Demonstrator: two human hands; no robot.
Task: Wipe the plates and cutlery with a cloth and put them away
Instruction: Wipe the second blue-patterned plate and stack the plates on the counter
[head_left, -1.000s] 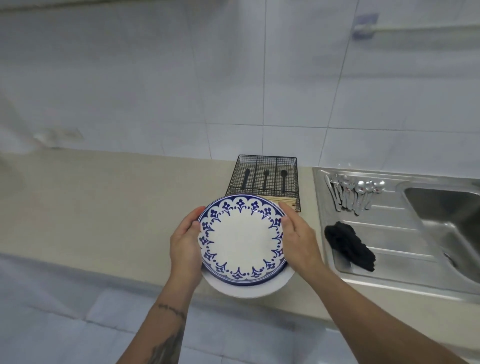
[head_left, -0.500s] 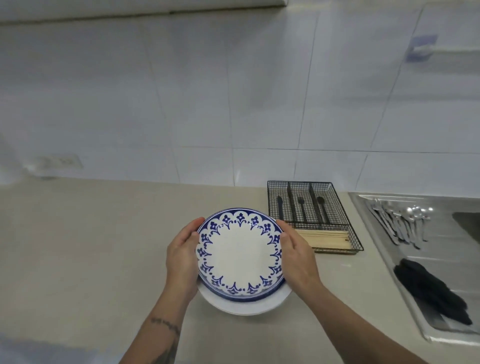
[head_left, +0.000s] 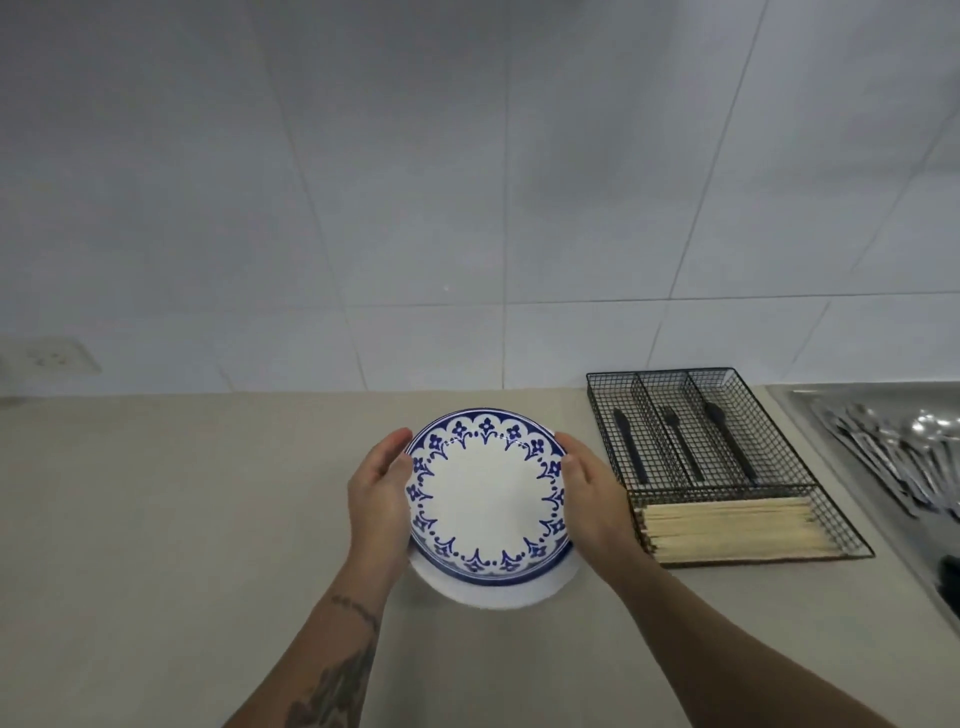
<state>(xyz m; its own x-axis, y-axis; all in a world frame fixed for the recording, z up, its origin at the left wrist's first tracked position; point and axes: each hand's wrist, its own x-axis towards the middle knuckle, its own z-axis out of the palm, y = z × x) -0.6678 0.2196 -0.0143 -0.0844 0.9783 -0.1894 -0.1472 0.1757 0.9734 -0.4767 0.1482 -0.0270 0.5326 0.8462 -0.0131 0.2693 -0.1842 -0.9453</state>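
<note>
Two stacked plates (head_left: 487, 506) carried over counter (head_left: 182, 493); left hand (head_left: 378, 501) and right hand (head_left: 592, 501) curl round rims; put-away step; next needs level set-down, destination probably outside view; cutlery (head_left: 893, 457) unwiped.

Beige counter (head_left: 156, 519) carries a wire cutlery tray (head_left: 727, 467); plate stack (head_left: 488, 499) perhaps resting there.

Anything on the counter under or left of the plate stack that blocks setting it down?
Nothing visible. Both hands, left hand and right hand, hold the plate stack over bare counter; the wire cutlery tray sits to its right.
</note>
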